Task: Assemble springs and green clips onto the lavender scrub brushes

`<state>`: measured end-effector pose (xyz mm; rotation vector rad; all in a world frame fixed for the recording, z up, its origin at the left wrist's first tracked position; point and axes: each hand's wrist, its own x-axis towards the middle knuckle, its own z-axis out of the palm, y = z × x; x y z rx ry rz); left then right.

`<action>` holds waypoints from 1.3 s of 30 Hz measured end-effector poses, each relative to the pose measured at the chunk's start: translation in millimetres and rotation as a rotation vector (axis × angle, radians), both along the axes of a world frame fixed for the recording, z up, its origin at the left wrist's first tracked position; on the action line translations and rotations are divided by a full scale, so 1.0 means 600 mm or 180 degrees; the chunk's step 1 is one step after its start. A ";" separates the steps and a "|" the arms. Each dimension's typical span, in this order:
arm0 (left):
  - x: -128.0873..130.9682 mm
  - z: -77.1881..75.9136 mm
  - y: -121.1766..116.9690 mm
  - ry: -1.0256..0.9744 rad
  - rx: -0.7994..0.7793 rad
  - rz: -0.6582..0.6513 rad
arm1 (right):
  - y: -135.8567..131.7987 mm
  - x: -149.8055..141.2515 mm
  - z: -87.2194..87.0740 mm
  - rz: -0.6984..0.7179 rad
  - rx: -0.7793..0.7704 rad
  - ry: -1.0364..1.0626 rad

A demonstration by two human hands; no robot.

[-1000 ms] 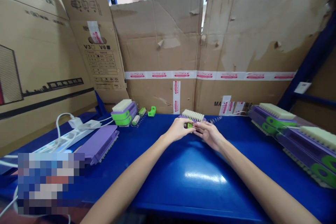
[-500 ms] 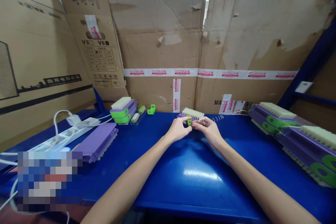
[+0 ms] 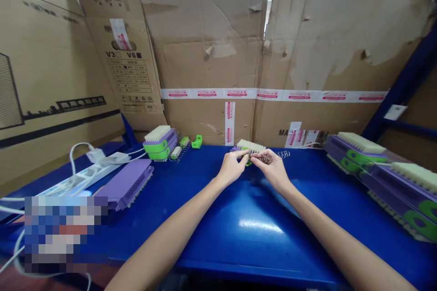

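Near the far side of the blue table, both hands meet at chest centre. My left hand (image 3: 232, 167) is closed in a pinch around a small green plastic piece (image 3: 248, 162), mostly covered by the fingers. Against that piece, my right hand (image 3: 273, 172) pinches the end of a coiled metal spring (image 3: 284, 154). The spring's coils run across the right palm and stick out past the hand. Just behind the fingers lies a purple block with cream bristles (image 3: 251, 146), partly hidden.
Purple-and-green bristled blocks stand at the left (image 3: 157, 143) and right (image 3: 358, 145). A green bracket (image 3: 197, 141) lies at the back. A purple casing (image 3: 126, 184) rests beside a white power strip (image 3: 82, 175) with cables. Cardboard sheets (image 3: 205, 63) wall the back.
The green piece has turned between my fingers, and its lower part now shows beneath them. Both hands have stayed in nearly the same place.
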<state>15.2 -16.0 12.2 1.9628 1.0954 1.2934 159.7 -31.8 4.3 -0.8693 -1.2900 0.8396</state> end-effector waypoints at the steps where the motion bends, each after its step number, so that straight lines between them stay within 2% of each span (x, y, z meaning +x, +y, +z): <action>1: 0.001 -0.002 0.002 -0.0057 -0.0023 -0.0007 | 0.000 -0.001 -0.002 -0.0020 0.0028 -0.0061; 10: 0.004 -0.009 0.006 -0.0719 -0.0377 -0.0374 | 0.002 -0.003 -0.015 -0.0499 0.0172 -0.0744; 21: -0.004 -0.008 0.013 -0.0511 -0.0886 -0.0338 | -0.002 -0.006 -0.015 -0.0436 0.0270 -0.0930; 28: -0.009 -0.012 0.021 -0.0350 -0.1060 -0.0553 | 0.001 -0.004 -0.017 -0.0390 0.0222 -0.1136; 34: -0.006 -0.018 0.023 -0.0091 -0.1072 -0.0445 | 0.001 -0.003 -0.020 -0.0396 0.0237 -0.1326; 39: -0.007 -0.011 0.019 -0.0045 -0.1221 -0.0206 | -0.002 -0.005 -0.020 -0.0372 0.0181 -0.1358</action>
